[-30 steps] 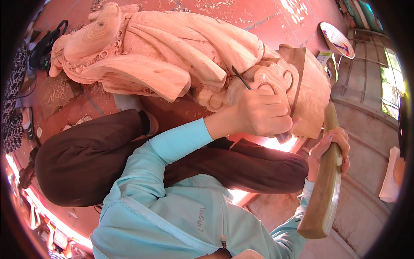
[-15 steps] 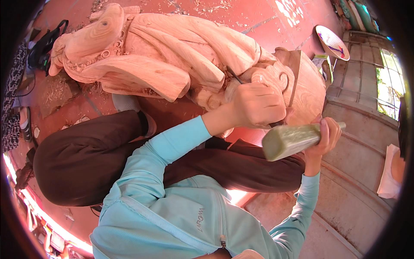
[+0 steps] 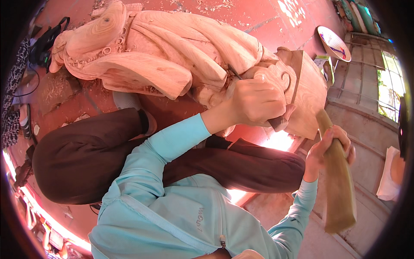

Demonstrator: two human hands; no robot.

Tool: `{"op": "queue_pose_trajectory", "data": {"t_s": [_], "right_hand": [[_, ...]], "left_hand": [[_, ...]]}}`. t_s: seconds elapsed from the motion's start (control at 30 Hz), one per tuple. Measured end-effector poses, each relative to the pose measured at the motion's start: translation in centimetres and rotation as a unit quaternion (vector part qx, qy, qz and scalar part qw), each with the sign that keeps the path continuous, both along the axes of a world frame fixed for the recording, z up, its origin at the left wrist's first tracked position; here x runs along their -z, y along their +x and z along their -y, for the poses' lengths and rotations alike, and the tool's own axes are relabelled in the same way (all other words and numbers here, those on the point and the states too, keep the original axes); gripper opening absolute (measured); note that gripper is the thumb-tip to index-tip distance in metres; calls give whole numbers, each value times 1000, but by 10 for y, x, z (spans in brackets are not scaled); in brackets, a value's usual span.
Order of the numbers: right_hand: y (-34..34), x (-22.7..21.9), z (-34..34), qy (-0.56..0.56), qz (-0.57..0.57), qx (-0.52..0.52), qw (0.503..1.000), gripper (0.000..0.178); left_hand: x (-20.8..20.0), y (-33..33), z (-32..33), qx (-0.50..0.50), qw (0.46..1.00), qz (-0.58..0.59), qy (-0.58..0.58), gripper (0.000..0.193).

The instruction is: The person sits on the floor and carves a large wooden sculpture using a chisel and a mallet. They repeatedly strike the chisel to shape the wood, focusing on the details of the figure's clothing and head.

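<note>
A large carved wooden statue (image 3: 172,47) with draped folds lies on its side across the floor in front of me. My left hand (image 3: 258,101) is closed in a fist around a chisel (image 3: 279,124). The chisel's dark blade slants up and left from the fist, its tip at a groove between the carved folds. My right hand (image 3: 332,146) grips a wooden mallet (image 3: 339,190) around its narrower part. The mallet's thick end points down toward me, apart from the chisel's handle end.
Wood shavings (image 3: 215,6) are scattered over the red tile floor (image 3: 276,39). At the far right a conical hat (image 3: 333,43) lies upturned near a small box (image 3: 325,67). A black bag (image 3: 47,45) is at the far left. My bent legs (image 3: 86,155) are close below the statue.
The mallet has swung away from the chisel, its thick end moving right and down as my right hand turned. My left hand and the chisel stay nearly in place.
</note>
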State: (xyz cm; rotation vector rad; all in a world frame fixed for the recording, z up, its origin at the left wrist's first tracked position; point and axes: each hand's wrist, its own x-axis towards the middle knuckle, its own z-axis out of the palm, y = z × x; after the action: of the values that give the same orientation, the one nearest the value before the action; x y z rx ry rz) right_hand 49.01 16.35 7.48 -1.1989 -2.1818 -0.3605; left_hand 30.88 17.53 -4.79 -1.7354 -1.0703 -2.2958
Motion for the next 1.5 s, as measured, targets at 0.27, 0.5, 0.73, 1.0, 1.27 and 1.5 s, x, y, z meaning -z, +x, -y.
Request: {"op": "queue_pose_trajectory", "data": {"t_s": [0.27,0.5,0.73,1.0,1.27,1.5], "right_hand": [[8,6,-12,-6,-10,-39,999,12],[15,4,-21,-19,106,-102,989,19],[-1,1,-8,-36,-6,-16,999,35],[28,15,-16,-29,21,-89,995,59],[9,5,-7,-48,91,47,994,15],[6,2,0,-60,38,30,997,24]], "left_hand": [[4,-4,-4,17,999,-17,-25,26],[-1,-6,-9,1,999,20,-35,24],[2,-4,-13,-2,999,19,-40,24],[-34,-2,7,-62,997,-8,-39,27],[-14,12,4,-22,998,-29,-57,27],[-1,3,1,-5,1000,20,-7,28]]}}
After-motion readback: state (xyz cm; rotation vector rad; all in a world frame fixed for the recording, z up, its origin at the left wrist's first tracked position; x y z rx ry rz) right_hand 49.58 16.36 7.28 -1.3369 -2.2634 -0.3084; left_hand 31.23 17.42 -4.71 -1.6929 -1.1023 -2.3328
